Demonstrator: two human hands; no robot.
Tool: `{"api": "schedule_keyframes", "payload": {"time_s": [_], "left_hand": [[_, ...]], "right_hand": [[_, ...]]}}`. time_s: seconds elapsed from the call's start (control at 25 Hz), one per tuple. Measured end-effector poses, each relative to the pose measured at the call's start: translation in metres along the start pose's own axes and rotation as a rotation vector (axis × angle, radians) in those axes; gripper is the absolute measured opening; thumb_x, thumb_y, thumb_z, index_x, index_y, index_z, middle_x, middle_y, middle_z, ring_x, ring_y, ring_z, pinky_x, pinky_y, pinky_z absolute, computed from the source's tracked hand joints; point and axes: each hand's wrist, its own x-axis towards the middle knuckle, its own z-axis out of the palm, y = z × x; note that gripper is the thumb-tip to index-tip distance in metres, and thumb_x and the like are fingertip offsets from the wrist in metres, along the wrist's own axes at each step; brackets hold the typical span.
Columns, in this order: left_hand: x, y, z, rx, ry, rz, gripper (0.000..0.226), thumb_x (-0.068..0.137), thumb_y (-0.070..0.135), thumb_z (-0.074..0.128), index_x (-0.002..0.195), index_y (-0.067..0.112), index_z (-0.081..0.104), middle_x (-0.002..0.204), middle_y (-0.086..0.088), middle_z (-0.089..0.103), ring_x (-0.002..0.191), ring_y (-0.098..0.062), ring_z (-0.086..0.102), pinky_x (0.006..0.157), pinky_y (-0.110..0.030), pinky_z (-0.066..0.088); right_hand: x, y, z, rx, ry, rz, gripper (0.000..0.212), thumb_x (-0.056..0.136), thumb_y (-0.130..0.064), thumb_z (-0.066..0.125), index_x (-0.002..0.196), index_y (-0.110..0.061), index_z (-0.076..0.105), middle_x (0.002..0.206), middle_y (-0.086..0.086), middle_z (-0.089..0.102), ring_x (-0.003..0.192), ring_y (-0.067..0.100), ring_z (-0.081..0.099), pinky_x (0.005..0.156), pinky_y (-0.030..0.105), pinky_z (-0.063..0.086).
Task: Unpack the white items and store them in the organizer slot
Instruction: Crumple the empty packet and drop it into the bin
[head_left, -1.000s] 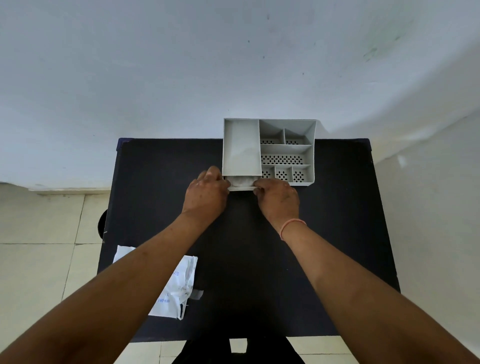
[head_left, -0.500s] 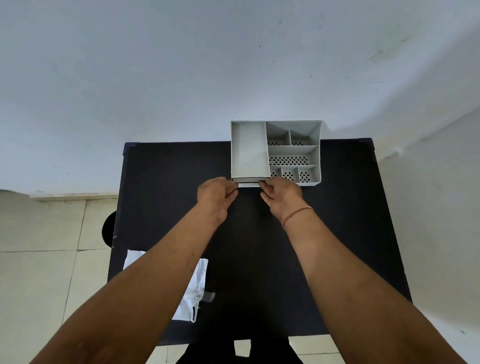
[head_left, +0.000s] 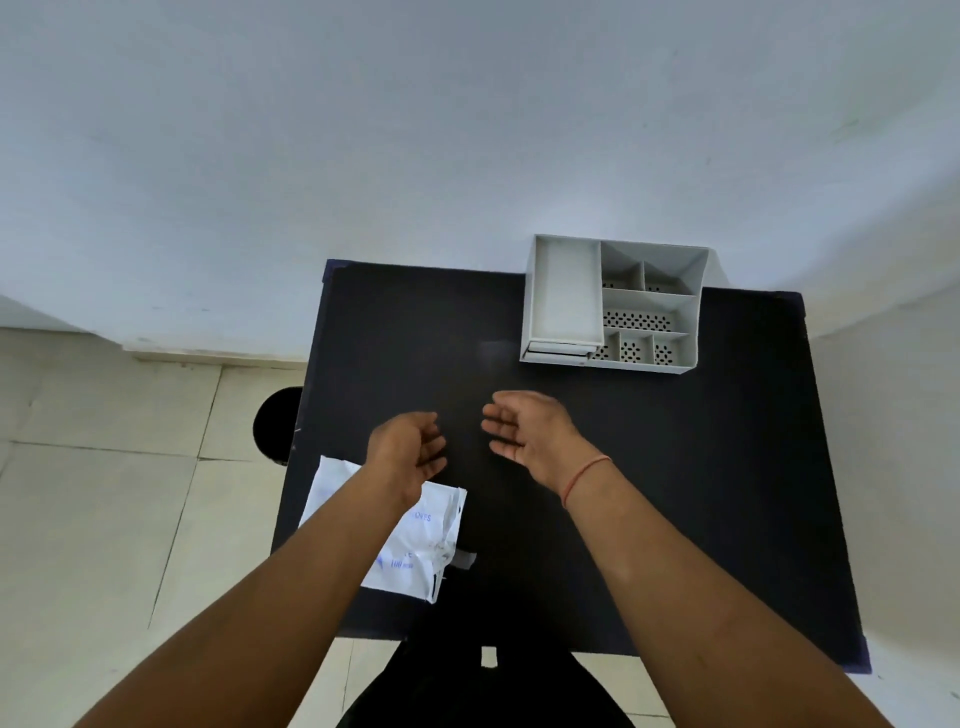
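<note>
A grey plastic organizer (head_left: 563, 299) with several compartments stands at the far edge of the black table (head_left: 675, 467). Its small front drawer (head_left: 558, 351), under the long left compartment, sits pushed in; what it holds is hidden. A torn white plastic packet (head_left: 421, 545) with blue print lies flat near the table's left front corner. My left hand (head_left: 408, 452) hovers over the table just above the packet's far edge, fingers loosely curled and empty. My right hand (head_left: 530, 431) hovers beside it, fingers apart, palm facing left, holding nothing.
A white wall rises right behind the table. Pale floor tiles lie to the left, with a round black object (head_left: 278, 423) partly hidden by the table's left edge. A dark seat or legs show below the front edge.
Both hands have let go of the organizer's drawer front and drawn back toward me to mid-table. The drawer now sits pushed in. The view has shifted left.
</note>
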Motion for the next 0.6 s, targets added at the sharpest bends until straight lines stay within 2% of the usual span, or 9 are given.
{"api": "schedule_keyframes", "payload": {"time_s": [0.08,0.16,0.2,0.28,0.36,0.48,0.56,0.6], "left_hand": [[-0.002,-0.019,-0.028,0.106,0.130,0.056,0.020,0.102,0.014,0.069,0.121,0.007,0.070,0.118,-0.012,0.071,0.115,-0.030,0.069,0.093,-0.047,0.062],[-0.001,-0.045,-0.055,0.166,0.274,0.157,0.020,0.100,0.014,0.067,0.120,0.011,0.072,0.120,-0.010,0.072,0.117,-0.034,0.065,0.103,-0.052,0.057],[-0.001,-0.060,-0.067,0.194,0.330,0.197,0.024,0.099,0.013,0.067,0.123,0.013,0.072,0.122,-0.011,0.072,0.113,-0.033,0.064,0.102,-0.050,0.057],[-0.001,-0.090,-0.086,0.239,0.365,0.210,0.034,0.099,0.012,0.066,0.132,0.014,0.070,0.132,-0.012,0.070,0.105,-0.028,0.061,0.087,-0.040,0.055],[0.000,-0.115,-0.096,0.249,0.323,0.177,0.038,0.100,0.010,0.065,0.138,0.014,0.067,0.140,-0.013,0.066,0.107,-0.028,0.060,0.083,-0.036,0.053],[-0.004,-0.137,-0.106,0.261,0.256,0.182,0.046,0.100,0.014,0.069,0.146,0.016,0.061,0.148,-0.015,0.063,0.112,-0.028,0.061,0.091,-0.038,0.052],[-0.016,-0.139,-0.111,0.197,0.237,0.190,0.057,0.098,0.015,0.074,0.152,0.017,0.056,0.154,-0.015,0.059,0.118,-0.029,0.060,0.096,-0.039,0.049],[-0.025,-0.138,-0.113,0.172,0.236,0.211,0.061,0.096,0.015,0.076,0.154,0.019,0.054,0.157,-0.014,0.056,0.125,-0.030,0.059,0.099,-0.041,0.048]], "right_hand": [[-0.001,0.022,0.016,-0.317,0.017,-0.037,0.015,0.098,-0.027,0.068,0.111,-0.021,0.070,0.119,0.007,0.074,0.109,0.023,0.070,0.089,0.042,0.056],[0.003,0.048,0.025,-0.723,0.043,-0.154,0.036,0.089,-0.033,0.077,0.120,-0.016,0.069,0.122,0.004,0.072,0.109,0.022,0.069,0.087,0.035,0.056],[0.004,0.061,0.030,-0.916,0.033,-0.196,0.048,0.084,-0.038,0.080,0.123,-0.015,0.066,0.121,0.003,0.070,0.108,0.024,0.069,0.086,0.033,0.055],[0.005,0.085,0.036,-1.196,0.010,-0.177,0.058,0.076,-0.044,0.083,0.123,-0.015,0.064,0.119,0.004,0.069,0.108,0.028,0.070,0.089,0.039,0.059],[0.007,0.103,0.039,-1.238,0.013,-0.121,0.051,0.077,-0.037,0.084,0.119,-0.013,0.067,0.119,0.005,0.072,0.107,0.031,0.072,0.090,0.042,0.062],[0.003,0.120,0.040,-1.061,0.017,-0.062,0.022,0.084,-0.020,0.078,0.104,-0.009,0.075,0.109,0.008,0.078,0.096,0.027,0.075,0.081,0.034,0.062],[-0.014,0.118,0.040,-0.935,-0.088,-0.079,0.005,0.086,-0.017,0.078,0.084,-0.015,0.074,0.094,0.005,0.076,0.085,0.021,0.072,0.077,0.031,0.058],[-0.027,0.113,0.041,-0.863,-0.180,-0.096,0.010,0.085,-0.017,0.078,0.076,-0.017,0.072,0.089,0.005,0.075,0.082,0.021,0.069,0.077,0.031,0.055]]}}
